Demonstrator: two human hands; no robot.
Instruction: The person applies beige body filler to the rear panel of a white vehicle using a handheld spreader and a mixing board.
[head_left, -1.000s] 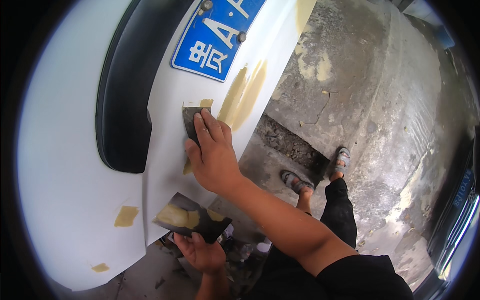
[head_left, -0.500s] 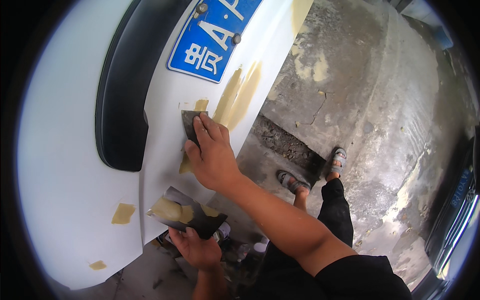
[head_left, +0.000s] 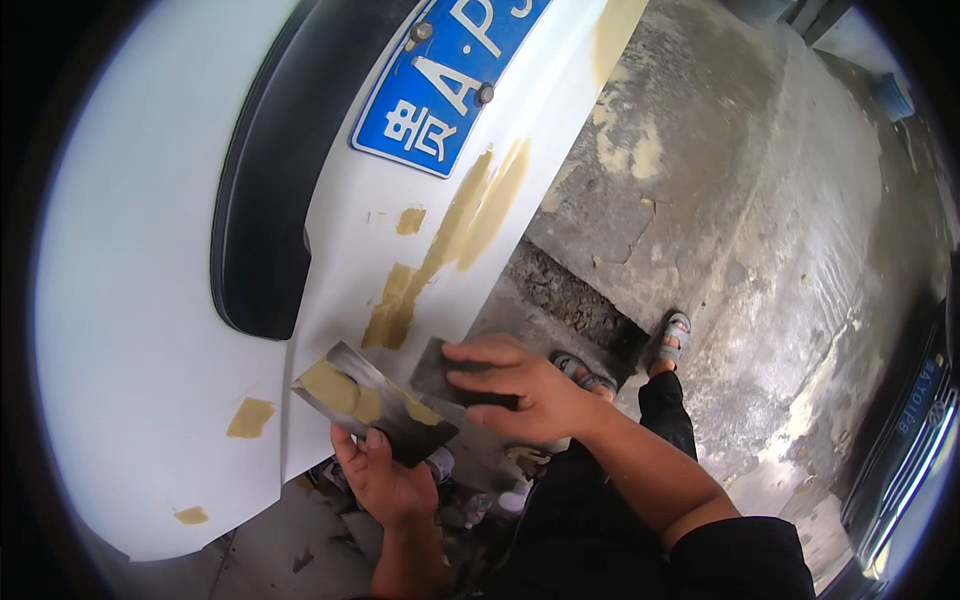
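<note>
My left hand (head_left: 392, 487) grips a dark flat putty plate (head_left: 405, 432) from below, thumb on top. Yellowish putty (head_left: 332, 386) lies in a lump and smears across it. My right hand (head_left: 525, 388) holds a dark putty spreader (head_left: 436, 368), slightly blurred, close to the plate's right edge; I cannot tell whether they touch. Beyond both hands is a white car body panel (head_left: 345, 290) with a putty patch (head_left: 392, 310), a smaller patch (head_left: 410, 221) and long streaks (head_left: 490, 205).
A blue licence plate (head_left: 440, 95) is bolted beside a black trim piece (head_left: 270, 230). More putty spots (head_left: 251, 418) mark the panel at left. On the concrete floor (head_left: 720, 230) is a broken pit (head_left: 575, 295) near my sandalled feet. Another car (head_left: 910, 430) stands at right.
My right hand has lifted the spreader off the panel and come down to the putty plate. The patch it covered now shows. The view has shifted slightly.
</note>
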